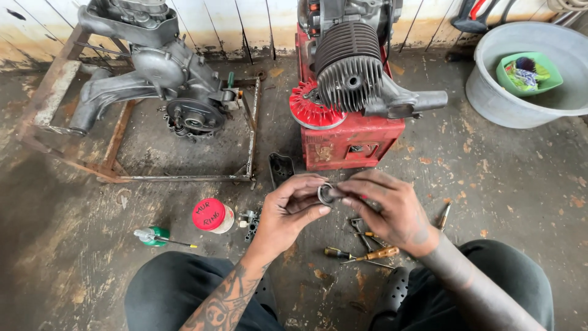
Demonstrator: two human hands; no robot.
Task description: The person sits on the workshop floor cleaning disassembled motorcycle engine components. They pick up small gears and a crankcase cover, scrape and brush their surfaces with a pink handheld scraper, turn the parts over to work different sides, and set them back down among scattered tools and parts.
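Note:
Both my hands meet in front of me over the stained floor. My left hand and my right hand together pinch a small round metal ring, a bearing-like part, between fingertips. Behind it a finned engine cylinder with a red fan wheel rests on a red crate. A second grey engine sits on a rusty steel frame at the left.
On the floor lie screwdrivers with amber handles, pliers, a red-lidded jar, a green oil can and small metal parts. A grey basin holding a green bowl stands at the right.

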